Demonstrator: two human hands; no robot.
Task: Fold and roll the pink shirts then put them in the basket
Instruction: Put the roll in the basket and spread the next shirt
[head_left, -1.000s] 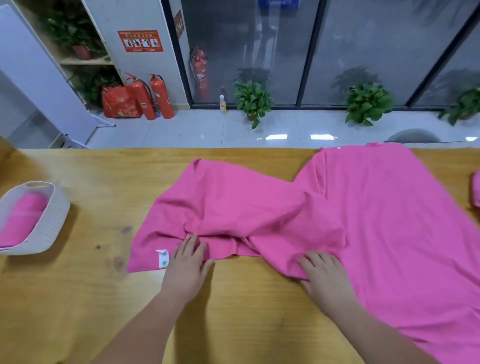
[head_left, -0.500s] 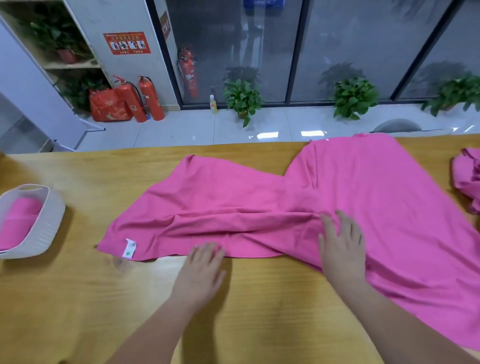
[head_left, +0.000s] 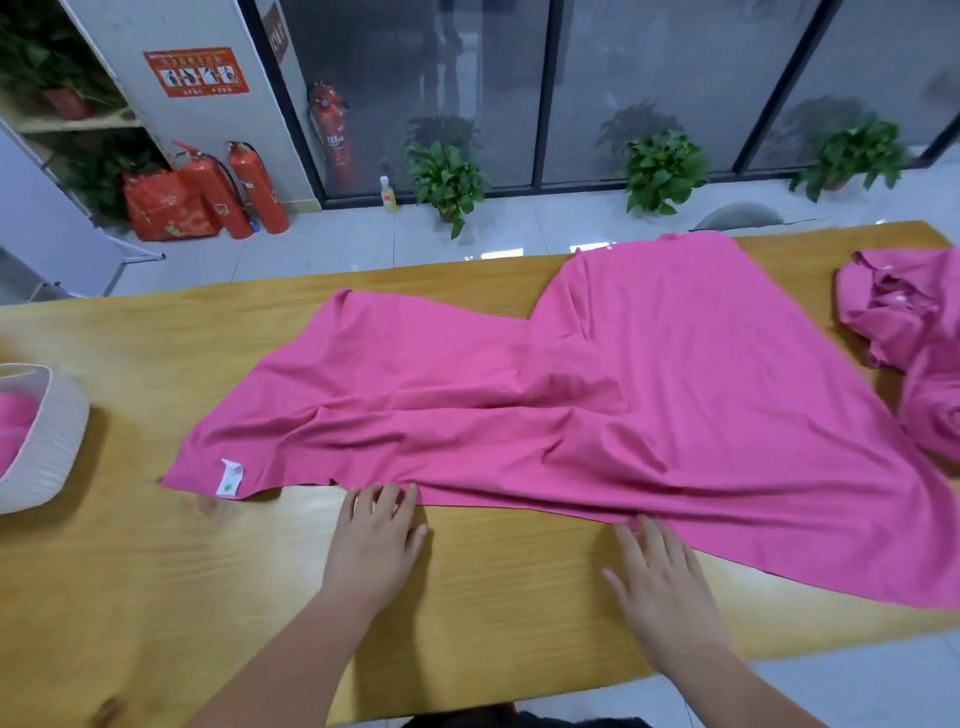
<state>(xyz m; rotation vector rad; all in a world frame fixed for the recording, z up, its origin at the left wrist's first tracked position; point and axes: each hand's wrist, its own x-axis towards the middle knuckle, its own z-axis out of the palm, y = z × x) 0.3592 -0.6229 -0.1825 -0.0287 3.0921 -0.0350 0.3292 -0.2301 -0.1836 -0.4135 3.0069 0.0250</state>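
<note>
A large pink shirt (head_left: 597, 395) lies spread and wrinkled across the wooden table (head_left: 218, 582), a white label at its near left corner. My left hand (head_left: 376, 535) lies flat on the table, fingertips touching the shirt's near edge. My right hand (head_left: 660, 582) rests flat with straight fingers, tips at the same edge further right. A white ribbed basket (head_left: 49, 447) stands at the left edge with a rolled pink shirt (head_left: 10, 421) inside. More crumpled pink shirts (head_left: 914, 338) are heaped at the far right.
Beyond the table's far edge lies a tiled floor with potted plants (head_left: 447, 182), red fire extinguishers (head_left: 234, 187) and glass walls. The table's near edge runs just below my forearms.
My right hand slid back off the shirt to its near edge. My left hand moved forward to touch the edge. The shirt lies flatter and more spread out than before.
</note>
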